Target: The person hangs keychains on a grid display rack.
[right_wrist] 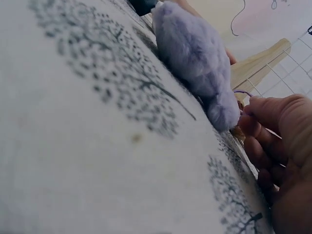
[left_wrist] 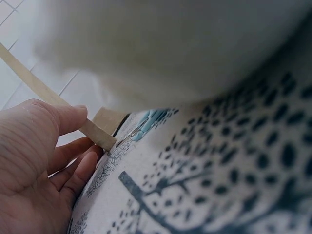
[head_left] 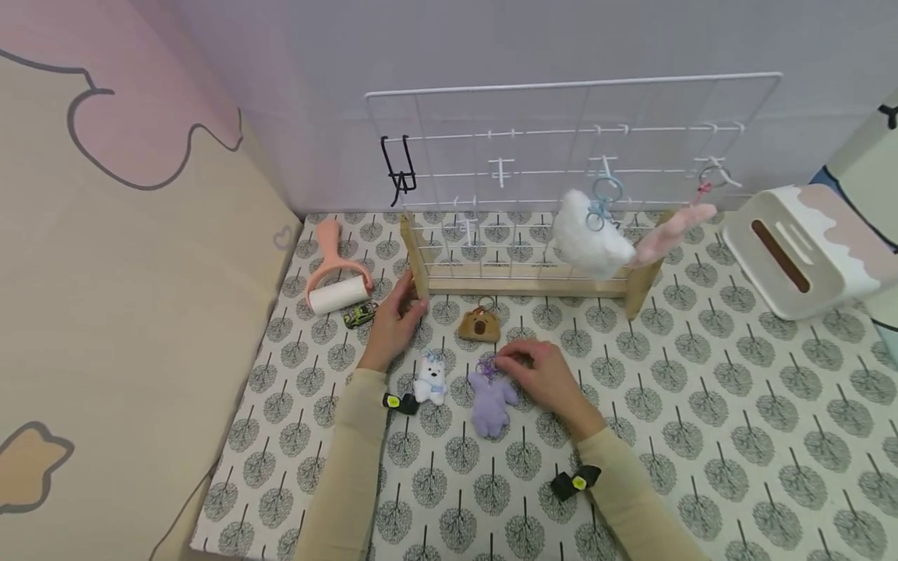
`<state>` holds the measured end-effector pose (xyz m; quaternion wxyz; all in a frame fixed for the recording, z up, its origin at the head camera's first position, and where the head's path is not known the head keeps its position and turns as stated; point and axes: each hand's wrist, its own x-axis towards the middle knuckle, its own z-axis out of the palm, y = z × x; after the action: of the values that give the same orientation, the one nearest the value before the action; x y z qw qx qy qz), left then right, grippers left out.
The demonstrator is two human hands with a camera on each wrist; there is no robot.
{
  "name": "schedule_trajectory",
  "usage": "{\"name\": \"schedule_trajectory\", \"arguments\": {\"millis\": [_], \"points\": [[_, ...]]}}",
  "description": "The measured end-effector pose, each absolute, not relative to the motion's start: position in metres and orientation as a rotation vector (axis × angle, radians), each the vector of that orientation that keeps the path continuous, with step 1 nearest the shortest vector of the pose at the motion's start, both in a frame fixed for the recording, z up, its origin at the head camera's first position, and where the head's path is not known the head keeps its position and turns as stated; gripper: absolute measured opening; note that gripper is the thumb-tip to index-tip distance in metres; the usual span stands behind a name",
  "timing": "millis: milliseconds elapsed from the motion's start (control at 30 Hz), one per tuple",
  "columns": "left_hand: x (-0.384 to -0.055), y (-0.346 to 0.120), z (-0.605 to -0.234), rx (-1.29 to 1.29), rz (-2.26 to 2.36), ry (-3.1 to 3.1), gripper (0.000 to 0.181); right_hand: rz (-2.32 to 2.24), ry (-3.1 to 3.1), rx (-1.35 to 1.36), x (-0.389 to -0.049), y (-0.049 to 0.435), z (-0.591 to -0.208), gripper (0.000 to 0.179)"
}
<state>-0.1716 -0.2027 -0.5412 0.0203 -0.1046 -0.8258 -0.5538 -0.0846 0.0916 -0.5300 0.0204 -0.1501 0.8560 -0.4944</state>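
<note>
My right hand (head_left: 543, 379) pinches the purple ring at the head of a purple plush keychain (head_left: 490, 403), which lies on the tablecloth. Thumb and index finger meet on that ring in the right wrist view, close to the fuzzy purple body (right_wrist: 195, 53). At the wire grid rack's left end, my left hand (head_left: 393, 323) holds the wooden foot (head_left: 415, 257), thumb on one side and fingers on the other. Between the arms lie a white bear keychain (head_left: 431, 380) and a brown plush keychain (head_left: 480, 325). Blurred white fur covers the top of the left wrist view.
A white fluffy plush (head_left: 592, 238) and a pink plush (head_left: 673, 234) hang from hooks on the rack's right side. Black hooks (head_left: 400, 171) sit at its left. A peach-handled roller (head_left: 340, 294) and small patterned item (head_left: 360, 315) lie left; a pink-white box (head_left: 758, 292) stands right.
</note>
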Motion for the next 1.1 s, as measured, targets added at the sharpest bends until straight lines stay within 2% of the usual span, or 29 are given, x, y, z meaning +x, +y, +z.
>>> {"name": "schedule_trajectory", "arguments": {"millis": [433,700,1100], "points": [[-0.170,-0.202,-0.540,-0.327,-1.678,-2.579,0.068,-1.537,2.601,-0.504,-0.086,0.085,-0.505,0.010],[-0.173,-0.204,-0.542,-0.362,-1.674,-2.564,0.069,-1.556,2.618,-0.535,-0.093,0.084,-0.471,0.010],[-0.172,-0.203,-0.541,-0.355,-1.720,-2.546,0.069,-1.578,2.784,-0.734,-0.111,0.096,-0.422,0.008]]}}
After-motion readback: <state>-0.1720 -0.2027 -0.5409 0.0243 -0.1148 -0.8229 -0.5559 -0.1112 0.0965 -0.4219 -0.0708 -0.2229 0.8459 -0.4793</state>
